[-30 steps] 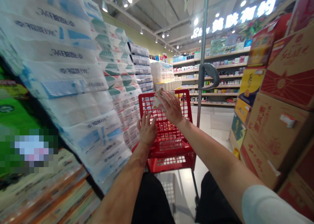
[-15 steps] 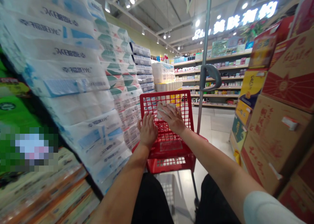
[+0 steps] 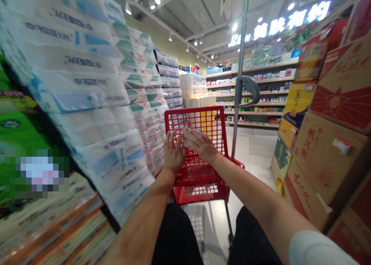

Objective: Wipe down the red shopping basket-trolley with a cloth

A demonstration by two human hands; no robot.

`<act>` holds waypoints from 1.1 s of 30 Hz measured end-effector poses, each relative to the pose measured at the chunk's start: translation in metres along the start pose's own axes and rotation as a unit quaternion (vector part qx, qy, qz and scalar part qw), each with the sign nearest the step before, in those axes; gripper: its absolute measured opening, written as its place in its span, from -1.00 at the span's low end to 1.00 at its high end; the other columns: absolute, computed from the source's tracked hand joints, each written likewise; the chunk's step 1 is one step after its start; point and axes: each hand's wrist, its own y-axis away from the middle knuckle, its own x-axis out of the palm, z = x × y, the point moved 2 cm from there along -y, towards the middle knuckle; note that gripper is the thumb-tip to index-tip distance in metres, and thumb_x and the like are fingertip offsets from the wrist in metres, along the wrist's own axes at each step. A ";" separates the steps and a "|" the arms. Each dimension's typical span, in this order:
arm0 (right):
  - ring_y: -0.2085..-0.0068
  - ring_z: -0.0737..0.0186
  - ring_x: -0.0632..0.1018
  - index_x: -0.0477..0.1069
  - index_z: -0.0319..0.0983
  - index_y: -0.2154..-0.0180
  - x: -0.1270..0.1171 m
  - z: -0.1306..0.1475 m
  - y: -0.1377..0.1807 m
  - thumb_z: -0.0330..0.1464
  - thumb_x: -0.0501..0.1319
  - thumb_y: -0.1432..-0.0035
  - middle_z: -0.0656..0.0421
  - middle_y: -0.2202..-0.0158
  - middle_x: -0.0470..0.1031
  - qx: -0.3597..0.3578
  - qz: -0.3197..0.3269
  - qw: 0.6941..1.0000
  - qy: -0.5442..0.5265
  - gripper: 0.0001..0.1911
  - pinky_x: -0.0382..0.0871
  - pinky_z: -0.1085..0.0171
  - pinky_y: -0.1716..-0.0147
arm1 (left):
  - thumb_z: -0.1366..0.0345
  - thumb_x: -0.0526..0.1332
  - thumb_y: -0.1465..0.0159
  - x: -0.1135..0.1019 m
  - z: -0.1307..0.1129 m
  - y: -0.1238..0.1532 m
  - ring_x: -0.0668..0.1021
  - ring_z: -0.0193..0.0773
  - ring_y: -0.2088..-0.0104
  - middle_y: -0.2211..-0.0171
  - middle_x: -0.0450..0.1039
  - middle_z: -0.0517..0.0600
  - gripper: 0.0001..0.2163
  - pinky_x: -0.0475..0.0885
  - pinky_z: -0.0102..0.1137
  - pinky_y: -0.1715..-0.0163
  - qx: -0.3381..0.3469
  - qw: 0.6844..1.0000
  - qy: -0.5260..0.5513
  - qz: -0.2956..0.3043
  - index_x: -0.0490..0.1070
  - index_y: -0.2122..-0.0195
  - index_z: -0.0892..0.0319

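Pressing cloth (image 3: 187,132) evenly w/ R hand (image 3: 203,146) gripping it works best; loosely spread L hand (image 3: 174,153), at 8 o'clock, cd steady cart (image 3: 200,172).

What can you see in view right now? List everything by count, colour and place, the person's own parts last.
shopping cart: one, red, ahead
cloth: one, pale, under the right hand
pole: one, grey, cart's right
handle: one, grey, on the pole
white packs: many, white and blue, left
patterned packs: many, white and green, beyond those
bags: several, dark blue, farther back
green packaging: count unclear, left edge
boxes: several, brown, red, yellow and green, right
shelves: several, pale, far end, stocked
sign: one, lit white, upper right
lights: several, white, ceiling
floor: pale, below
trouser legs: two, black, bottom
sleeve: one, pale, lower right
left hand: one, bare, beside the cloth
right hand: one, bare, over the cloth
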 end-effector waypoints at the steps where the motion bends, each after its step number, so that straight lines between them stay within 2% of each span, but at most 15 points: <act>1: -0.29 0.25 0.18 0.18 -0.11 -0.23 0.002 0.002 0.000 -0.45 0.04 -0.34 0.21 -0.25 0.25 -0.031 0.011 0.999 -0.014 -0.54 0.06 0.14 -0.29 | 0.31 0.08 -0.28 0.000 0.001 0.000 -0.06 0.05 -0.36 -0.33 -0.07 0.25 -0.56 0.06 0.04 -0.25 0.004 1.000 0.005 -0.006 0.18 -0.20 0.22; 3: -0.29 0.27 0.19 0.19 -0.12 -0.22 0.003 0.003 -0.002 -0.45 0.03 -0.34 0.22 -0.24 0.26 -0.039 0.011 0.999 -0.027 -0.56 0.09 0.15 -0.29 | 0.33 0.07 -0.29 0.002 0.004 0.001 -0.13 0.05 -0.36 -0.36 -0.18 0.23 -0.53 0.01 0.07 -0.27 0.001 1.000 0.016 -0.018 0.11 -0.23 0.21; 6: -0.31 0.23 0.15 0.19 -0.18 -0.22 0.001 -0.002 -0.005 -0.44 0.03 -0.34 0.17 -0.27 0.21 0.027 -0.017 0.999 -0.018 -0.56 0.07 0.10 -0.31 | 0.38 0.00 -0.32 0.006 0.009 0.002 -0.22 0.03 -0.37 -0.38 -0.29 0.21 -0.50 -0.06 0.09 -0.29 -0.030 0.999 0.030 -0.026 0.00 -0.29 0.19; 10: -0.32 0.29 0.12 0.20 -0.15 -0.22 -0.004 0.002 -0.008 -0.46 0.01 -0.35 0.23 -0.27 0.20 -0.038 -0.002 0.999 -0.030 -0.57 0.04 0.15 -0.32 | 0.38 -0.03 -0.34 0.008 0.011 0.001 -0.24 -0.03 -0.37 -0.39 -0.39 0.20 -0.47 -0.07 0.01 -0.31 -0.058 0.997 0.050 -0.011 -0.09 -0.33 0.23; 13: -0.33 0.27 0.10 0.20 -0.18 -0.22 -0.006 0.003 -0.007 -0.50 0.04 -0.33 0.18 -0.27 0.21 -0.022 -0.001 1.000 -0.022 -0.55 0.01 0.13 -0.32 | 0.34 -0.01 -0.34 0.007 0.009 -0.001 -0.24 -0.05 -0.37 -0.39 -0.43 0.20 -0.45 -0.04 -0.05 -0.32 -0.073 0.996 0.046 -0.006 -0.12 -0.33 0.27; 15: -0.33 0.26 0.10 0.21 -0.18 -0.22 -0.005 0.004 -0.005 -0.51 0.04 -0.32 0.19 -0.27 0.20 -0.039 0.011 0.999 -0.020 -0.54 0.01 0.14 -0.32 | 0.31 0.00 -0.34 0.005 0.007 -0.002 -0.24 -0.03 -0.37 -0.39 -0.44 0.21 -0.44 -0.02 -0.04 -0.32 -0.075 0.997 0.034 -0.001 -0.12 -0.33 0.28; 17: -0.32 0.27 0.11 0.22 -0.15 -0.21 -0.004 0.005 -0.003 -0.49 0.04 -0.32 0.22 -0.28 0.18 -0.065 0.026 0.997 -0.022 -0.55 0.01 0.15 -0.32 | 0.32 0.00 -0.34 0.004 0.006 -0.002 -0.24 -0.02 -0.37 -0.39 -0.42 0.22 -0.45 -0.01 -0.02 -0.31 -0.069 0.997 0.023 0.005 -0.11 -0.33 0.29; 19: -0.32 0.26 0.13 0.22 -0.12 -0.21 -0.004 0.006 -0.003 -0.48 0.03 -0.33 0.24 -0.28 0.17 -0.054 0.030 0.998 -0.015 -0.55 0.02 0.14 -0.31 | 0.34 0.00 -0.34 0.003 0.005 -0.002 -0.24 -0.01 -0.37 -0.39 -0.36 0.21 -0.47 -0.02 0.02 -0.31 -0.058 0.998 0.016 0.010 -0.07 -0.32 0.27; 22: -0.31 0.25 0.15 0.26 -0.10 -0.18 -0.005 0.006 -0.003 -0.48 0.05 -0.32 0.23 -0.26 0.20 -0.046 0.036 0.998 -0.020 -0.57 0.07 0.13 -0.30 | 0.37 0.00 -0.32 0.001 0.005 -0.002 -0.19 -0.03 -0.37 -0.38 -0.21 0.20 -0.49 -0.09 0.07 -0.31 -0.026 0.999 0.007 0.027 0.00 -0.31 0.23; 25: -0.30 0.26 0.16 0.28 -0.11 -0.17 -0.006 0.003 -0.004 -0.45 0.07 -0.32 0.22 -0.25 0.23 -0.043 0.032 0.998 -0.037 -0.59 0.10 0.13 -0.29 | 0.43 -0.02 -0.30 0.000 0.003 -0.003 -0.10 -0.05 -0.36 -0.34 -0.05 0.20 -0.47 -0.17 0.11 -0.31 -0.001 0.998 -0.007 0.058 -0.01 -0.31 0.23; 28: -0.31 0.24 0.15 0.26 -0.13 -0.19 -0.006 -0.002 -0.003 -0.44 0.06 -0.33 0.19 -0.26 0.21 0.008 0.007 0.999 -0.030 -0.59 0.09 0.09 -0.30 | 0.46 -0.04 -0.30 -0.003 0.002 -0.006 -0.05 -0.06 -0.36 -0.33 -0.02 0.20 -0.46 -0.19 0.10 -0.32 0.000 0.997 -0.012 0.070 -0.04 -0.32 0.25; 33: -0.27 0.23 0.22 0.35 -0.12 -0.11 -0.006 0.005 -0.003 -0.42 0.06 -0.34 0.25 -0.23 0.28 -0.043 0.043 0.998 -0.033 -0.65 0.12 0.13 -0.28 | 0.45 -0.03 -0.30 -0.006 -0.001 -0.007 -0.06 -0.07 -0.36 -0.34 -0.03 0.19 -0.47 -0.17 0.09 -0.32 0.003 0.998 -0.012 0.059 -0.02 -0.31 0.25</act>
